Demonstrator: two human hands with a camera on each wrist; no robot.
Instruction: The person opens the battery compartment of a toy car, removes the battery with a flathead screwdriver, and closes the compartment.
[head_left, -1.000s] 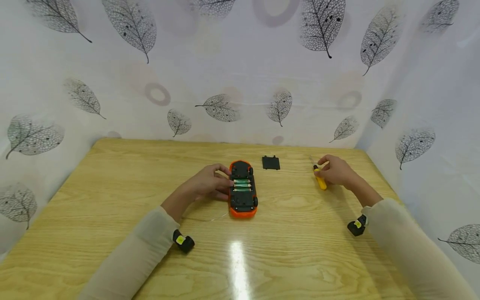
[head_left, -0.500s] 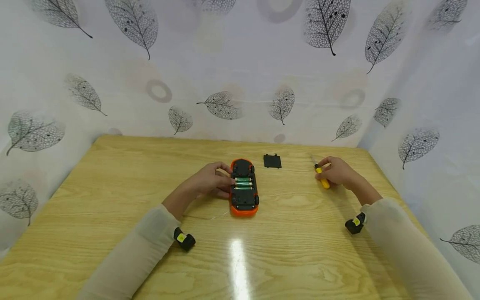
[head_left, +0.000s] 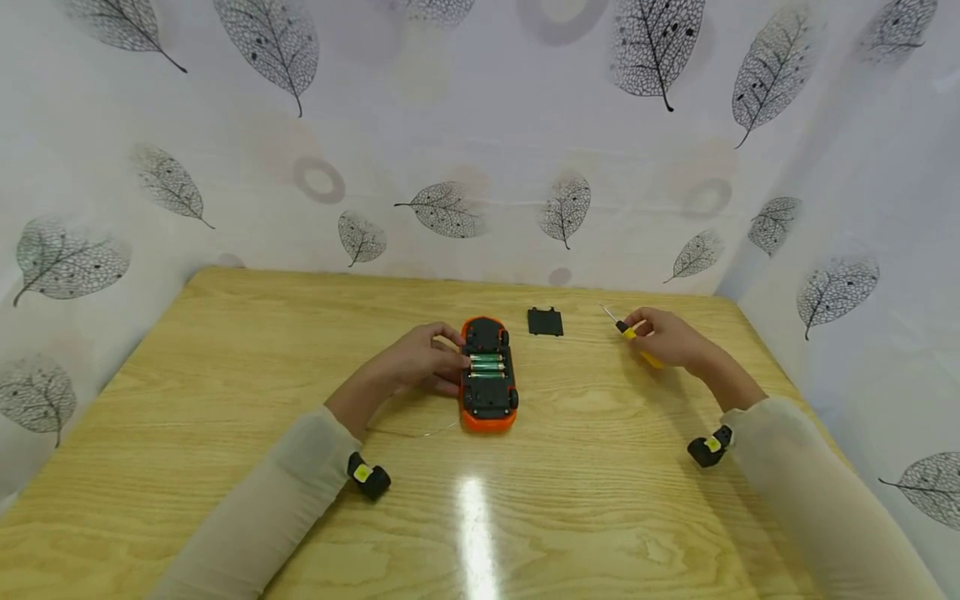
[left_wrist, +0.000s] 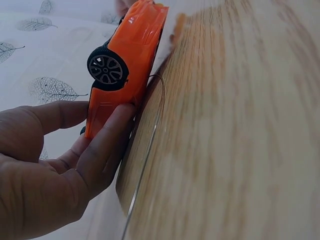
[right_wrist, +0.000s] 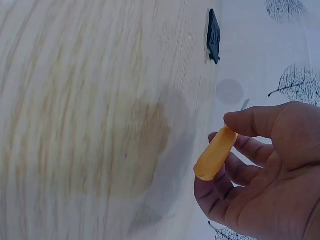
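Note:
An orange toy car (head_left: 487,423) lies upside down on the wooden table, its black underside facing up. Several green batteries (head_left: 487,367) sit side by side in its uncovered battery bay. My left hand (head_left: 422,360) grips the car's left side, thumb and fingers spread along the edge; in the left wrist view the orange body (left_wrist: 137,42) and a wheel (left_wrist: 107,69) show beyond the fingers. On the right, my right hand (head_left: 666,335) holds a yellow-handled screwdriver (right_wrist: 216,155) between thumb and fingers, its metal shaft pointing up and to the left.
A black battery cover (head_left: 545,322) lies flat on the table (head_left: 585,467), between the car and the screwdriver. A thin wire (left_wrist: 145,172) runs along the table from beside the car. Behind the table hangs a leaf-patterned cloth (head_left: 465,125).
The screwdriver has gone from lying near the right fingers to being held by them, its tip swung leftward. My left hand stays on the car. The view has shifted slightly.

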